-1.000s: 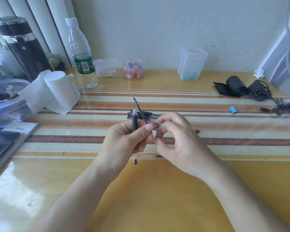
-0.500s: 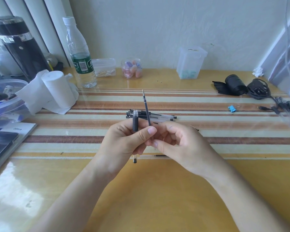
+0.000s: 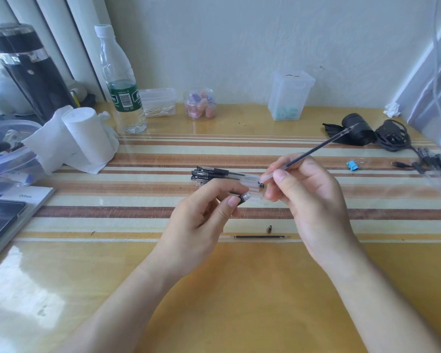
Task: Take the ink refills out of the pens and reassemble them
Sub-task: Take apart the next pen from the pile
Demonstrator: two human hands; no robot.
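My left hand (image 3: pixel 204 212) grips a pen barrel (image 3: pixel 245 197), its open end pointing right. My right hand (image 3: pixel 306 197) pinches a thin dark ink refill (image 3: pixel 313 150) that slants up to the right, its clear lower end close to the barrel's opening. Behind the hands, several black-capped pens (image 3: pixel 222 174) lie in a bundle on the striped mat. Another loose refill (image 3: pixel 260 236) lies flat near the mat's front edge, and a small metal pen tip (image 3: pixel 269 228) stands just above it.
A tissue roll (image 3: pixel 87 135), water bottle (image 3: pixel 120 80), black flask (image 3: pixel 31 70) and plastic tub (image 3: pixel 8 154) crowd the left. Small clear containers (image 3: pixel 289 95) line the wall. Black cables and a pouch (image 3: pixel 392 136) lie at the right, near a blue clip (image 3: pixel 352 165).
My right hand has swung the refill from upright to slanting right, clear of the barrel. My left hand has tilted the barrel from upright to lying sideways.
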